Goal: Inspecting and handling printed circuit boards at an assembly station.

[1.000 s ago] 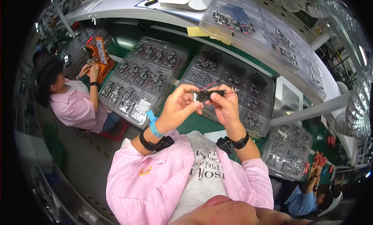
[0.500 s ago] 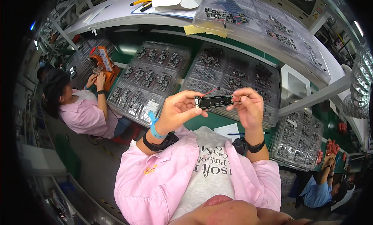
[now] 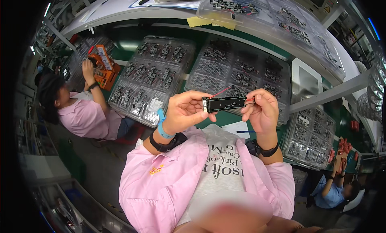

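Note:
Between my two hands a long black circuit board (image 3: 227,104) is held level, with a pale connector at its left end. My left hand (image 3: 189,109) pinches that left end between thumb and fingers. At the other end, my right hand (image 3: 262,109) has its fingertips closed on the board's edge, where thin red and black wires (image 3: 250,99) come off. Another red wire (image 3: 221,91) rises from the left part of the board to a small dark plug. Beyond the board lies a clear divided tray (image 3: 203,82) holding many similar small boards.
Another tray of boards (image 3: 146,78) lies to the left, and a stacked tray (image 3: 307,140) to the right. A shelf (image 3: 161,14) crosses above, bearing another tray. A blue pen (image 3: 251,131) and paper sit near me. Co-workers (image 3: 86,116) sit left and at far right; an orange fixture (image 3: 105,74) stands left.
My hands and the board have shifted slightly right in the view, the grip unchanged. The co-worker on the left has raised a hand from the orange fixture.

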